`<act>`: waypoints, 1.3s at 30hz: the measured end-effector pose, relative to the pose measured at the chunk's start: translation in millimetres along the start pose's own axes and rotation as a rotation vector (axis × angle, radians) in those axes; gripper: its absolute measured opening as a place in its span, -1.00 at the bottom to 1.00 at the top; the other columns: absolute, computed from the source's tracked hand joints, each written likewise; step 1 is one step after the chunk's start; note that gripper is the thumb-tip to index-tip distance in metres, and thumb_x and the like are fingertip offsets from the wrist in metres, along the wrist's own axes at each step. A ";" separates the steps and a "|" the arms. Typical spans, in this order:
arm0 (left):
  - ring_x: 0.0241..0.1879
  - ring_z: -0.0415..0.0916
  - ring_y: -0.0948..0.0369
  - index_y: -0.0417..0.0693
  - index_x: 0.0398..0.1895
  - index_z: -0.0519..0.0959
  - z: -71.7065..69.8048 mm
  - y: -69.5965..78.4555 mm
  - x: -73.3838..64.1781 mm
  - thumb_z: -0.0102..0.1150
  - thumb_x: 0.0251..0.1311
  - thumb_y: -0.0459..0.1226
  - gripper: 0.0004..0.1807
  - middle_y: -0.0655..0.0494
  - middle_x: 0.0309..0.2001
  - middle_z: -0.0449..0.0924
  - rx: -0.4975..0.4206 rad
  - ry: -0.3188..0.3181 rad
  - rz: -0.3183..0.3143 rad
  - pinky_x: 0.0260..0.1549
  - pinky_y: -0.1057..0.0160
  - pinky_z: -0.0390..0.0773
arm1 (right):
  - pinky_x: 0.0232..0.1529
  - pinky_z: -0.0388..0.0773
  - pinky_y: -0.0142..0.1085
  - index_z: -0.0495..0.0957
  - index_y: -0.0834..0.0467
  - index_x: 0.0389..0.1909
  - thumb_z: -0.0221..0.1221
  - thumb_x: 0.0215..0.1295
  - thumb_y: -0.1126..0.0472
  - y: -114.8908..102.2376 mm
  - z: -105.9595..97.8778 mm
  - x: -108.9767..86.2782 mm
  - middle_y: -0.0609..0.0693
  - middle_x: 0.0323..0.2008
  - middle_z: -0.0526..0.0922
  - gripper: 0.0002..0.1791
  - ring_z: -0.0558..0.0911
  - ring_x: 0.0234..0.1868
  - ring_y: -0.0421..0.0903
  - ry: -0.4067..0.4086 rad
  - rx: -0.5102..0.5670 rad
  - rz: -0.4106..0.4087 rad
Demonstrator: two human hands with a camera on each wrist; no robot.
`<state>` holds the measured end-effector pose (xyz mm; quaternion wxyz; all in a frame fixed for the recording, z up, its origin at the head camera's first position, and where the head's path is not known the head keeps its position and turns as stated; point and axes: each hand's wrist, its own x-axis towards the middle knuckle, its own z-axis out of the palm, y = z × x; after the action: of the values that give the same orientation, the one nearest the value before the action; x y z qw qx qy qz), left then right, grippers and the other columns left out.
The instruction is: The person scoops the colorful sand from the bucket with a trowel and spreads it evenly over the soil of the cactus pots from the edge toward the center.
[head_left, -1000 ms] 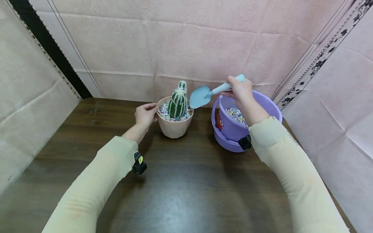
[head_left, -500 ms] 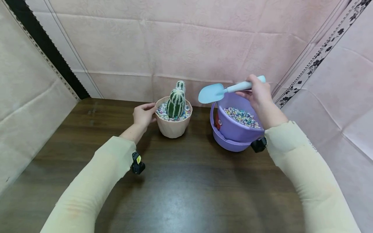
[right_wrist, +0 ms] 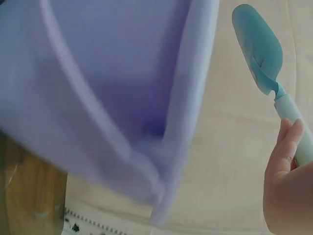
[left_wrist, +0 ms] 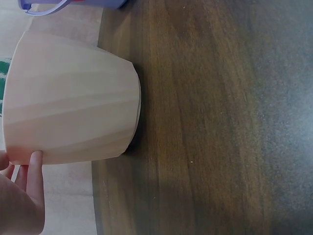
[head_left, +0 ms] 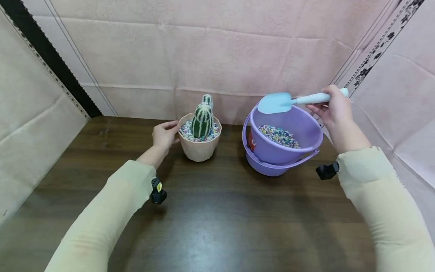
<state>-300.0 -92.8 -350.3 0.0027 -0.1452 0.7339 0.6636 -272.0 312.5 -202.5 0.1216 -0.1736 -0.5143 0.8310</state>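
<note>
In the head view my left hand (head_left: 164, 135) holds the rim of a cream flowerpot (head_left: 199, 151), its fingertips on the rim and outer wall. A striped green cactus (head_left: 202, 122) stands in the pot amid small pastel pebbles (head_left: 187, 130). My right hand (head_left: 338, 109) grips the handle of a light blue trowel (head_left: 275, 103), whose blade is over the far rim of a purple bucket (head_left: 282, 155). Pastel pebbles (head_left: 278, 136) lie inside that bucket. Seen from the right wrist, the trowel (right_wrist: 259, 46) is raised beside the bucket wall (right_wrist: 122, 49).
The bucket is set inside a second purple bucket (head_left: 268, 169) with a purple handle (head_left: 302, 160). Pot and buckets stand on a dark wooden table (head_left: 204, 219), close to a pale cloth backdrop (head_left: 204, 56). Cloth walls (head_left: 401, 113) close off both sides.
My right hand has carried the trowel rightwards from beside the cactus to over the bucket, uncovering the pebbles in it. The left hand keeps its place on the pot.
</note>
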 end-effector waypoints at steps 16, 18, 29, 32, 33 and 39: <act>0.05 0.47 0.21 -0.07 0.17 0.49 -0.6 0.6 -1.0 0.08 0.27 -0.23 -0.60 0.00 0.17 0.48 0.003 -0.002 0.000 -0.03 0.14 0.61 | -0.63 0.62 -0.40 0.40 0.18 -0.49 0.04 0.16 0.36 17.3 -37.7 12.0 -0.08 -0.76 0.60 -0.92 0.64 -0.71 -0.19 0.076 -0.404 -0.136; 0.04 0.47 0.22 -0.07 0.17 0.49 -0.3 1.0 -1.1 0.08 0.27 -0.23 -0.60 0.01 0.17 0.47 0.002 -0.003 0.000 -0.02 0.14 0.61 | -0.61 0.62 -0.41 0.39 0.18 -0.48 0.06 0.15 0.35 22.5 -38.9 13.4 -0.12 -0.77 0.58 -0.93 0.63 -0.72 -0.21 0.069 -0.484 -0.137; 0.00 0.49 0.25 -0.06 0.17 0.49 -0.1 2.5 -2.4 0.08 0.27 -0.23 -0.61 0.01 0.17 0.48 0.001 0.004 0.001 -0.04 0.15 0.62 | -0.46 0.66 -0.38 0.32 0.20 -0.31 0.14 0.22 0.20 39.2 -37.8 22.8 -0.26 -0.81 0.56 -0.80 0.63 -0.71 -0.28 -0.090 -0.949 -0.112; 0.00 0.49 0.25 -0.06 0.17 0.50 -0.2 1.6 -2.1 0.08 0.27 -0.23 -0.61 0.01 0.17 0.49 0.006 0.009 0.000 -0.08 0.21 0.64 | -0.44 0.68 -0.33 0.33 0.23 -0.30 0.17 0.21 0.19 38.7 -37.3 24.3 -0.22 -0.81 0.57 -0.76 0.62 -0.71 -0.27 -0.129 -1.035 -0.097; 0.00 0.49 0.25 -0.06 0.16 0.50 0.0 1.1 -1.7 0.09 0.27 -0.23 -0.61 0.01 0.16 0.49 0.006 0.011 0.001 -0.10 0.22 0.64 | -0.44 0.68 -0.32 0.33 0.23 -0.29 0.19 0.20 0.17 38.9 -36.8 24.3 -0.22 -0.79 0.57 -0.74 0.62 -0.72 -0.28 -0.129 -1.072 -0.109; 0.02 0.48 0.23 -0.06 0.16 0.50 0.6 -0.4 -0.9 0.09 0.27 -0.23 -0.61 0.02 0.16 0.49 0.008 0.008 0.003 -0.17 0.29 0.66 | -0.27 0.60 -0.12 0.32 0.33 -0.07 0.22 0.13 0.02 39.5 -32.9 19.5 0.20 -0.27 0.51 -0.47 0.55 -0.26 0.07 -0.017 -1.443 -0.316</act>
<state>-299.1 -92.1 -350.5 -0.0007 -0.1468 0.7368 0.6600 -277.1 329.2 -254.6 0.0914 -0.1279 -0.9527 0.2602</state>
